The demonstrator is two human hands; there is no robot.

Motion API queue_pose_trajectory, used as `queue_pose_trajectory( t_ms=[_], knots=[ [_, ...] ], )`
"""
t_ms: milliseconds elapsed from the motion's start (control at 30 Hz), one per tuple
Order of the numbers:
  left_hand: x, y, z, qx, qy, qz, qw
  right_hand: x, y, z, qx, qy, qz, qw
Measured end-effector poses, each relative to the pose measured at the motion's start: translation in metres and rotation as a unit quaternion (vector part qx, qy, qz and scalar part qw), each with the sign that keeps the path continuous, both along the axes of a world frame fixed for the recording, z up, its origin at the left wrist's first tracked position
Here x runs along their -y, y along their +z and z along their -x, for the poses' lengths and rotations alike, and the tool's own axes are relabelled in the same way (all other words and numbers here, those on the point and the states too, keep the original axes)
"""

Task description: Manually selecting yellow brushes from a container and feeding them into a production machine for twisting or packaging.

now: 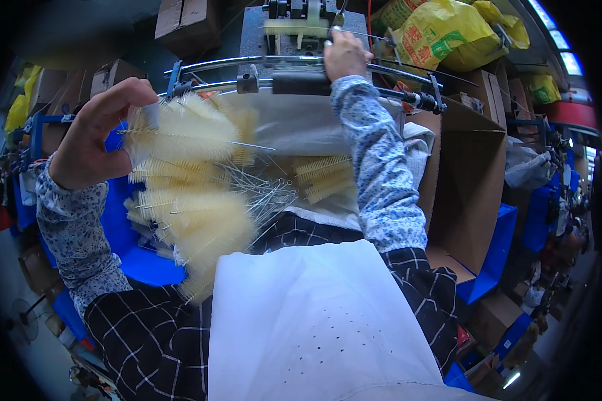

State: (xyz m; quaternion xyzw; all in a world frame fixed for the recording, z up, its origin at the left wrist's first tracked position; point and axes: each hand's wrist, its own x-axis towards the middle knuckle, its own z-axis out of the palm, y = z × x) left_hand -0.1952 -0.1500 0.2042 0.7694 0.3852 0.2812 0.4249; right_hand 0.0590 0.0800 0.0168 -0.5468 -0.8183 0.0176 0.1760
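Cardboard boxes [471, 180] and yellow sacks [441, 33] crowd a cluttered workshop around a grey machine [281, 40]. At upper left, the left hand [97, 137] has its fingers clenched on a cream bottle brush [180, 130], raised just above a heap of like brushes [194, 214] with wire stems. The right hand [344, 57] reaches to the machine, fingers curled at a bristle piece [295, 27]; whether they grip it is unclear.
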Motion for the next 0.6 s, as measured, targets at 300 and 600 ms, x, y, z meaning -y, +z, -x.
queue_pose_trajectory(
  t_ms=[300, 600],
  knots=[
    [0.003, 0.001, -0.003, -0.001, 0.009, -0.023, 1.000, -0.005, -0.003, -0.013, -0.001, 0.014, 0.009, 1.000],
    [-0.010, 0.003, 0.000, 0.063, 0.017, 0.034, 0.997, -0.076, -0.015, -0.123, -0.109, 0.055, 0.037, 0.992]
  ],
)
